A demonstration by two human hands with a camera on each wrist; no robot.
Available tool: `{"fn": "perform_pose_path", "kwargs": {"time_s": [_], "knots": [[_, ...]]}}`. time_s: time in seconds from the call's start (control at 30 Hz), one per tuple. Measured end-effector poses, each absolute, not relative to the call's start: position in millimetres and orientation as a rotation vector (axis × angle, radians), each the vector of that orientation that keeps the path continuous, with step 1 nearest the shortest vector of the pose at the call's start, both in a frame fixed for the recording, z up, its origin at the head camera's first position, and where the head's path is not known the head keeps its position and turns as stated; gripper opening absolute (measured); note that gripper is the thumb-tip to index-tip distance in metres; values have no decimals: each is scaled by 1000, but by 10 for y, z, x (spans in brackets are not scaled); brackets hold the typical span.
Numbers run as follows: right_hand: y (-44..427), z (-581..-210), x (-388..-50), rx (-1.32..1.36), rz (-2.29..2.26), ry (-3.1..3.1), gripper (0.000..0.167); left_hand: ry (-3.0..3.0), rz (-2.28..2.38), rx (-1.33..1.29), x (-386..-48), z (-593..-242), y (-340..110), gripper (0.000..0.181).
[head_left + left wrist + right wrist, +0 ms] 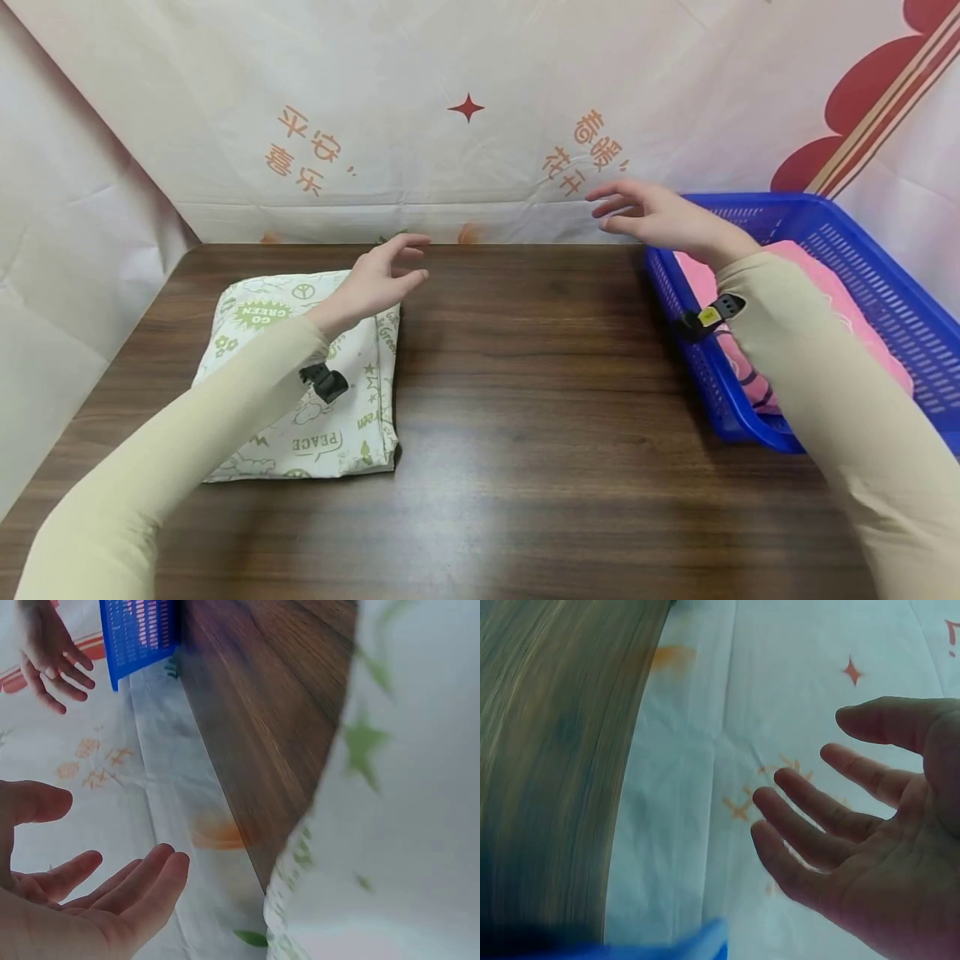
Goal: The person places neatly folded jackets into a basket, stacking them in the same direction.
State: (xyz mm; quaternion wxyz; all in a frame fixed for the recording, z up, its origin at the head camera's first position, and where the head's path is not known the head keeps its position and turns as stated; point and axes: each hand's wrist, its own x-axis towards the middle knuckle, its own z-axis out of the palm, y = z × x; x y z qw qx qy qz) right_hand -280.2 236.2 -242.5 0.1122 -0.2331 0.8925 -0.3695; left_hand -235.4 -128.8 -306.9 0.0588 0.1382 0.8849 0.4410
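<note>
A folded white cloth with green print (300,442) lies on the left of the table. Over its far right corner hovers my left hand (375,282), fingers loosely bent and nothing held; the left wrist view shows its thumb and fingers (142,892) apart. On the right stands a blue plastic basket (693,358) with a folded pink cloth (847,321) inside. My right hand (671,218) is above the basket's far left rim, its fingertips reaching past it. In the right wrist view the fingers (810,832) are spread and the palm holds nothing.
The dark wooden table (517,375) stretches between the cloth and the basket. A pale printed curtain (465,50) hangs along the table's back edge, with more fabric (52,250) at the left side.
</note>
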Motion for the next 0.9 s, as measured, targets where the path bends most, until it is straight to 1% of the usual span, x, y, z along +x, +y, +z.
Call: {"fn": "perform_pose_path", "kwargs": {"time_s": [0.2,0.37,0.47,0.63,0.77,0.9], "knots": [[2124,-2482,-2736,-701,-1189,2569,44,2633,1401,359,-2284,-3135,-1481,50],[1950,-2461,-2625,-675,-1223,2546,47,2602,1457,341,-2194,-3164,-1632,51],[1870,-2448,-2494,-669,-1220,2567,47,2602,1459,341,-2125,-3182,-1715,51],[1713,-2492,-2236,-767,-1185,2583,48,2630,1409,355,-1971,-3194,-1835,51],[1541,-2606,-2163,-865,-1153,2584,47,2614,1417,363,-1860,-3190,-1919,53],[1361,-2821,-2149,-916,-1134,2558,48,2591,1428,385,-1775,-3191,-1985,54]]}}
